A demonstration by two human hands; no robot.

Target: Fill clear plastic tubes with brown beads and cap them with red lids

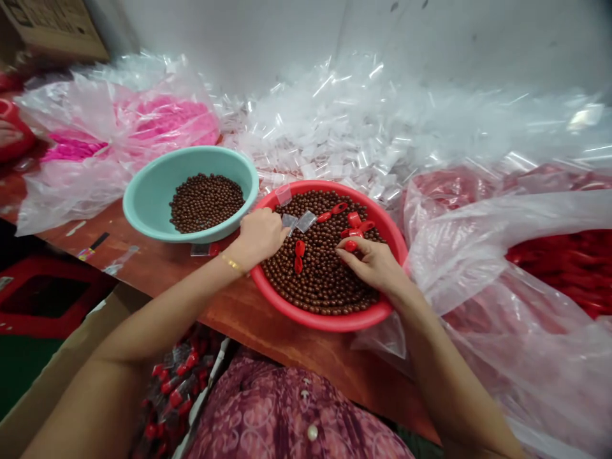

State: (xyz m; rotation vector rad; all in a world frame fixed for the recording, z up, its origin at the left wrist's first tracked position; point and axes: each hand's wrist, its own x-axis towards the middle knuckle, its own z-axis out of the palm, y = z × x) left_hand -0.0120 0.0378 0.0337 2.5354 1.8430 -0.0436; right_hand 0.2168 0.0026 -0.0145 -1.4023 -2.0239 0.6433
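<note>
A red basin (329,323) full of small round brown beads (329,280) stands in front of me. My left hand (262,237) is closed over its left rim, with a small clear plastic container (289,223) at the fingertips, partly hidden. Over the beads at the right, my right hand (371,260) pinches a small red plastic cap (351,245) between thumb and fingers. More red pieces lie on the beads: one near the middle (299,256), another towards the back (332,212), and a few just beyond my right hand. Another clear container (306,221) lies beside the left fingertips.
A turquoise basin (143,197) with brown beads stands at the left. Clear plastic pieces (329,134) are heaped behind. Bags of pink pieces (167,121) and red pieces (564,268) flank the basins. Below the table edge, a box holds red-capped containers (174,395).
</note>
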